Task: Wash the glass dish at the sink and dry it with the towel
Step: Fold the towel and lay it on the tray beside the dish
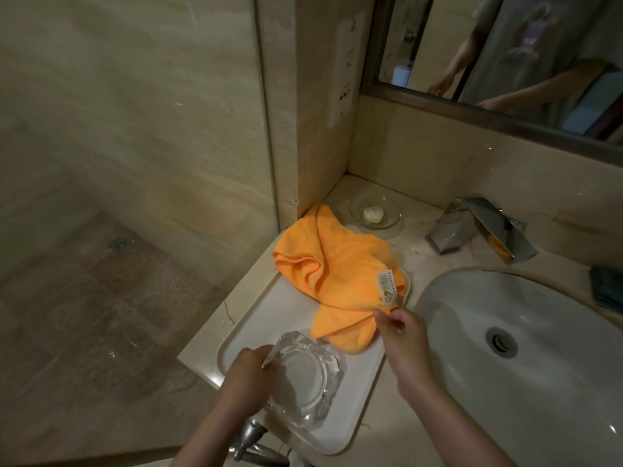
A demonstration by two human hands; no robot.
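Observation:
A thick, faceted glass dish (305, 377) rests on the near end of a white tray (256, 318) on the counter. My left hand (247, 375) grips the dish by its left rim. An orange towel (337, 274) lies crumpled across the far half of the tray and onto the counter. My right hand (403, 335) pinches the towel's near right corner, just below its white label. The white oval sink (526, 332) lies to the right, with a square chrome tap (485, 230) behind it.
A small glass soap dish (376, 214) holding a pale soap bar sits in the back corner. A dark teal cloth (606, 288) lies at the sink's far right rim. A glass shower partition (135, 163) stands left of the counter; a mirror (505, 62) hangs above.

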